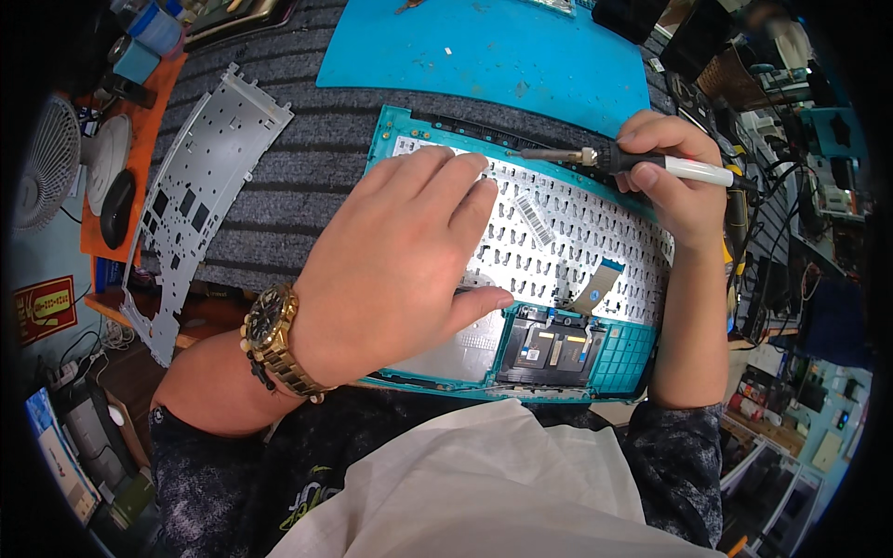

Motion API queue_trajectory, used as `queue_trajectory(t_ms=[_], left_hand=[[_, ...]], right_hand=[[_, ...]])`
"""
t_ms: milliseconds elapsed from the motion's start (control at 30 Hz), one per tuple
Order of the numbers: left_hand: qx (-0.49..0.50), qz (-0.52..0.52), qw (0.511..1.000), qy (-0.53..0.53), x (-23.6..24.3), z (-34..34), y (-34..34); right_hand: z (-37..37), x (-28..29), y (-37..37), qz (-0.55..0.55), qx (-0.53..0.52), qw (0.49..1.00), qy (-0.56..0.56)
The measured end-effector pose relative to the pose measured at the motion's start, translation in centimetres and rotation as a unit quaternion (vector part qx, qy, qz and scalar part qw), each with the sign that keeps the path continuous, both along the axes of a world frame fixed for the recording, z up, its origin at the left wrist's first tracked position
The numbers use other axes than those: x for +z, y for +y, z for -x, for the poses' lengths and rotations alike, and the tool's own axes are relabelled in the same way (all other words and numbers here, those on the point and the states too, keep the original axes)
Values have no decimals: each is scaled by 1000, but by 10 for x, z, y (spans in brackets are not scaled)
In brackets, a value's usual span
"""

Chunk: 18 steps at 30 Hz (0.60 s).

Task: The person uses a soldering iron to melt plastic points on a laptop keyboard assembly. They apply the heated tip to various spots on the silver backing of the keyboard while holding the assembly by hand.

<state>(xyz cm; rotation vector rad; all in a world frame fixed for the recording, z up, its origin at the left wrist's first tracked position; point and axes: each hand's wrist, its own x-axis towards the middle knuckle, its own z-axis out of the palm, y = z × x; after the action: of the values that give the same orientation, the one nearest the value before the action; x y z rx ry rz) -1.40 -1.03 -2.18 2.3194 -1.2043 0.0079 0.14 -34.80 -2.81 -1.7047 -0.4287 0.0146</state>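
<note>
Fingers of the right hand curl tightly round the dark grip of the iron, thumb pressed against it, white end poking out to the right, and the metal shaft points left over the top strip of the teal case! Its tip sits right by that strip; whether it touches, I cannot tell. Across the way, the left hand lies palm down, fingers stretched and slightly parted over the keyboard, thumb near its lower edge, gold watch on the wrist. Silvery side up, the keyboard lies in the case, ribbon over its lower part, trackpad below. Beyond: a blue mat; off left, a grey plate, partly on striped cloth
</note>
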Motion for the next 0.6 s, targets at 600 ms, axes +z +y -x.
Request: queue_trajectory(t_ms=[600], left_hand=[[-29,-15,998,-53,-1,-9,2]], right_hand=[[-8,-1,-23,-155,-130,979,-37]])
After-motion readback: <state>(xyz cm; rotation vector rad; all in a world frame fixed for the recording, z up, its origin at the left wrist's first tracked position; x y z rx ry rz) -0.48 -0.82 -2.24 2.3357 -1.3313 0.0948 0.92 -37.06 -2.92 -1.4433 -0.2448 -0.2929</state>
